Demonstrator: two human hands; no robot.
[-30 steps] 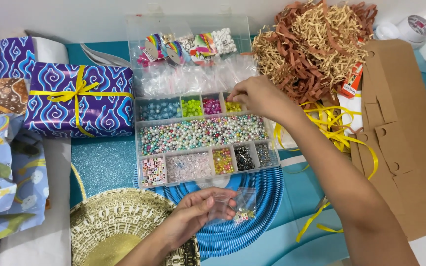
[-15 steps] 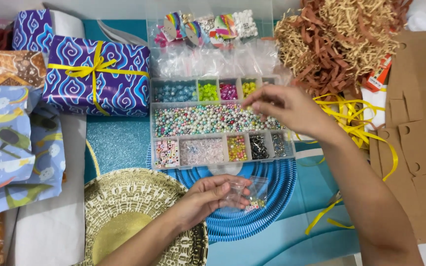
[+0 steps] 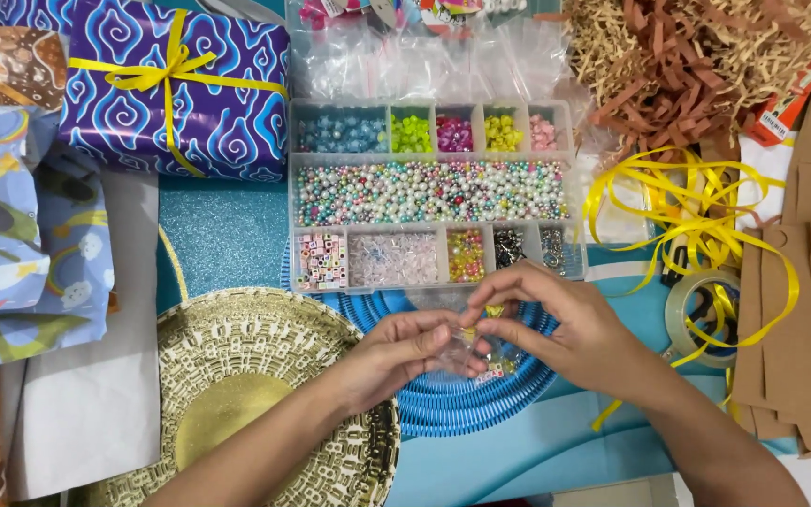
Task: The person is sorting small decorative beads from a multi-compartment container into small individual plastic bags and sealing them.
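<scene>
Right hand (image 3: 574, 329) has left the bead box (image 3: 429, 192) — joining left hand (image 3: 405, 352) at the bag (image 3: 466, 352).

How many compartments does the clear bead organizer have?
11: five in the top row of the bead organizer, one long middle row, five in the bottom row. None seems hidden.

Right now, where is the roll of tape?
In the head view, the tape roll lies at the right, tangled in yellow ribbon, beside the right hand.
</scene>
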